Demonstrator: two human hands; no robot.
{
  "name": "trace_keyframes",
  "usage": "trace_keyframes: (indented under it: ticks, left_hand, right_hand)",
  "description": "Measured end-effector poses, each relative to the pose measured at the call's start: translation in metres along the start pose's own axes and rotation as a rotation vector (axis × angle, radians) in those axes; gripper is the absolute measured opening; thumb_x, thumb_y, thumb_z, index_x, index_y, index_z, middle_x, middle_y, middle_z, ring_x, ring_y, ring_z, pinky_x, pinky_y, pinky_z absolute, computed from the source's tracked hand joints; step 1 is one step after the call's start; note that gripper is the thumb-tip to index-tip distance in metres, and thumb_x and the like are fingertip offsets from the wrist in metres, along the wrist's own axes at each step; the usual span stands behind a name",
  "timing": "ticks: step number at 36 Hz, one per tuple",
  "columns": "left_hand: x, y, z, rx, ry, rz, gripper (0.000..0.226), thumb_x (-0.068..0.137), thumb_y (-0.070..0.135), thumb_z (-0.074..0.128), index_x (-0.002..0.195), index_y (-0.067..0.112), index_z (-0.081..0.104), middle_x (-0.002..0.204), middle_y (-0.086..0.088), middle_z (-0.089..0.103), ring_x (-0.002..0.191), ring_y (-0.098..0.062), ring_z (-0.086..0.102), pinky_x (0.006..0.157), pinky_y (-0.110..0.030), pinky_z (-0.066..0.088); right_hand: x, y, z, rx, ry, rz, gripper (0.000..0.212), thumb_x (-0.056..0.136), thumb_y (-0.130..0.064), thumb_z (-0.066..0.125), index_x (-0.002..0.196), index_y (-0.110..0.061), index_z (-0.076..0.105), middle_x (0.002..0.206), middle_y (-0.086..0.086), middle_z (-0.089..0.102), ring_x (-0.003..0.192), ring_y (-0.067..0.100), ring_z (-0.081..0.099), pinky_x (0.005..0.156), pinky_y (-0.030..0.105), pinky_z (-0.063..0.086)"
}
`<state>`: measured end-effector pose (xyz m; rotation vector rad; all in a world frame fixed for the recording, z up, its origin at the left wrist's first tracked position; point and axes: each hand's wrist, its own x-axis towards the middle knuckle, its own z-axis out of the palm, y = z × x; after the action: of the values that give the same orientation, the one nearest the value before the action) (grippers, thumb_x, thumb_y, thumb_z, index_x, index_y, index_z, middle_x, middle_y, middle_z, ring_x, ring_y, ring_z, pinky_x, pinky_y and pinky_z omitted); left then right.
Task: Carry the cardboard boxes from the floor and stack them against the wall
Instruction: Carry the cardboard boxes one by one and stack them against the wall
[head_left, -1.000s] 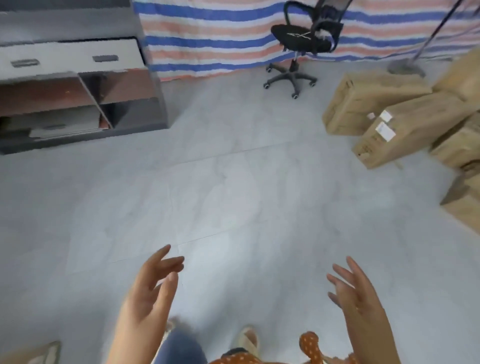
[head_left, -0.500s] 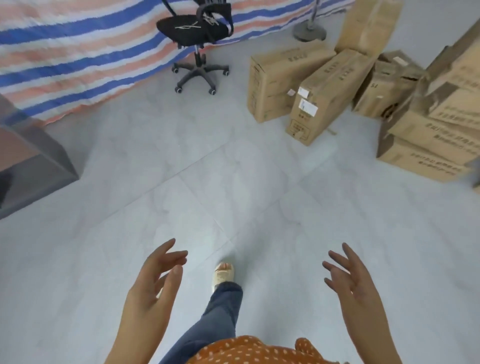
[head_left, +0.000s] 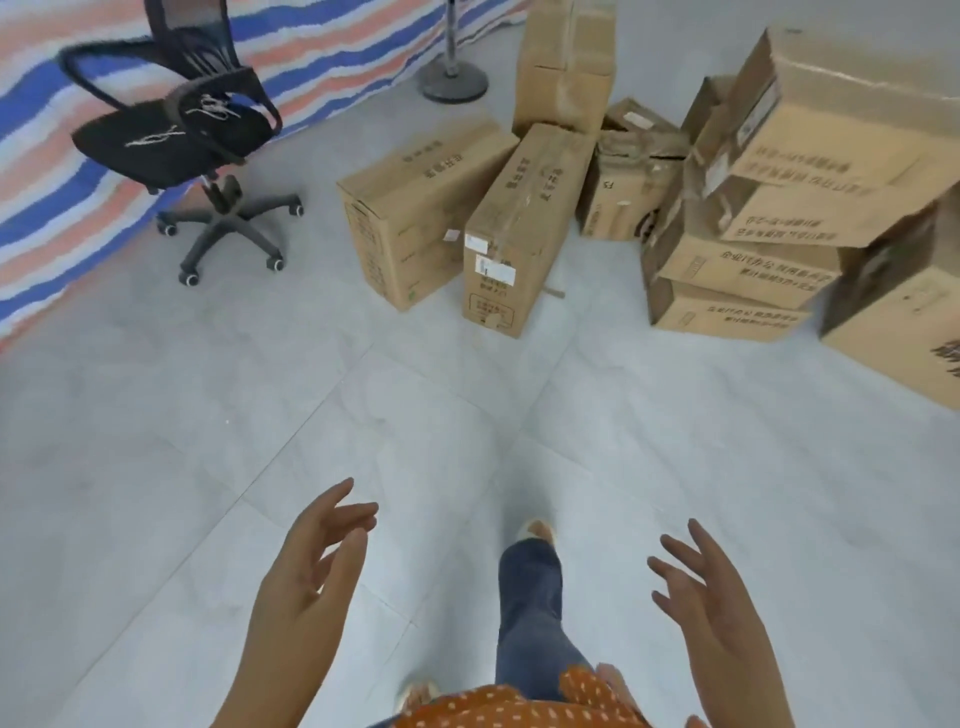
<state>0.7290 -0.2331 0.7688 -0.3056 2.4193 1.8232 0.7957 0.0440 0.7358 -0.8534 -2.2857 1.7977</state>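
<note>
We are holding our left hand (head_left: 317, 566) and right hand (head_left: 701, 587) low in the frame, fingers spread and empty. The nearest cardboard box (head_left: 519, 234) is lying up-centre, its long axis pointing away, roughly equally far from both.

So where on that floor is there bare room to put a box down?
The widest bare patch of floor lies between the left hand, the right hand and the two nearest boxes. Another strip runs between the office chair and those boxes. It is crowded at the right, where the stacked boxes pile up.
</note>
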Motion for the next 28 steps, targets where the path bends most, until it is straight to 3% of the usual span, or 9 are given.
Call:
trace_keyframes:
  ticks: [2,5,9,13,17,20,22,26,28]
  left_hand:
    - [0.033,0.010,0.018,-0.013,0.018,0.009,0.035,0.071,0.054,0.051,0.106,0.057,0.056,0.107,0.016,0.069,0.104,-0.003,0.063,0.090,-0.029,0.051]
    - [0.082,0.028,0.049,-0.031,0.055,0.015,0.031,0.076,0.045,0.054,0.105,0.057,0.057,0.106,0.015,0.069,0.104,-0.003,0.063,0.095,-0.037,0.048]
    - [0.147,0.061,0.090,-0.033,0.090,0.027,0.034,0.070,0.055,0.051,0.104,0.060,0.057,0.104,0.015,0.070,0.103,-0.004,0.064,0.093,-0.041,0.050]
    - [0.204,0.086,0.120,-0.030,0.106,0.035,0.035,0.068,0.059,0.048,0.102,0.063,0.055,0.104,0.017,0.069,0.103,-0.003,0.064,0.095,-0.041,0.049]
    - [0.254,0.102,0.135,0.001,0.116,0.005,0.035,0.067,0.060,0.046,0.101,0.065,0.054,0.104,0.021,0.068,0.101,0.002,0.063,0.092,-0.035,0.050]
    - [0.298,0.104,0.140,0.018,0.122,-0.021,0.033,0.065,0.062,0.046,0.097,0.068,0.053,0.103,0.023,0.067,0.101,0.001,0.062,0.097,-0.042,0.048]
    - [0.332,0.105,0.143,0.028,0.118,-0.033,0.033,0.065,0.063,0.046,0.097,0.069,0.052,0.104,0.023,0.067,0.104,-0.007,0.063,0.100,-0.047,0.046]
    - [0.414,0.114,0.147,0.063,0.071,-0.039,0.029,0.067,0.063,0.047,0.095,0.071,0.051,0.104,0.024,0.066,0.107,-0.014,0.063,0.100,-0.046,0.046]
    - [0.462,0.121,0.146,0.096,0.026,-0.032,0.027,0.075,0.054,0.048,0.095,0.073,0.048,0.105,0.027,0.064,0.106,-0.011,0.063,0.101,-0.043,0.046]
  right_hand:
    - [0.039,-0.007,0.000,-0.001,0.013,-0.006,0.039,0.063,-0.083,0.053,0.101,-0.078,0.045,0.117,-0.034,0.058,0.103,0.001,0.064,0.091,0.035,0.049]
    - [0.105,-0.027,-0.005,-0.010,-0.002,-0.045,0.045,0.060,-0.085,0.052,0.103,-0.076,0.046,0.117,-0.032,0.059,0.106,0.004,0.063,0.094,0.038,0.049]
    - [0.194,-0.060,-0.018,0.015,0.008,-0.067,0.036,0.077,-0.053,0.053,0.111,-0.062,0.049,0.112,-0.033,0.062,0.109,0.013,0.063,0.090,0.034,0.050]
    - [0.269,-0.085,-0.017,0.010,0.009,-0.066,0.038,0.070,-0.075,0.053,0.107,-0.068,0.050,0.114,-0.030,0.061,0.106,0.005,0.063,0.089,0.035,0.052]
    - [0.328,-0.099,-0.003,0.011,-0.033,-0.063,0.039,0.075,-0.071,0.054,0.112,-0.061,0.049,0.113,-0.031,0.062,0.105,0.002,0.063,0.092,0.044,0.052]
    - [0.366,-0.107,0.015,-0.003,-0.046,-0.043,0.032,0.077,-0.056,0.054,0.105,-0.072,0.049,0.115,-0.028,0.062,0.105,0.003,0.064,0.089,0.041,0.051]
    - [0.392,-0.112,0.031,-0.009,-0.047,-0.019,0.028,0.078,-0.064,0.054,0.104,-0.073,0.048,0.116,-0.029,0.061,0.105,0.002,0.064,0.090,0.038,0.050]
    - [0.448,-0.125,0.066,-0.013,0.011,-0.004,0.055,0.058,-0.088,0.052,0.110,-0.070,0.047,0.117,-0.029,0.060,0.105,0.002,0.064,0.090,0.036,0.051]
    - [0.476,-0.134,0.084,-0.001,0.046,0.014,0.052,0.064,-0.083,0.054,0.112,-0.066,0.047,0.118,-0.029,0.060,0.106,0.004,0.063,0.092,0.041,0.051]
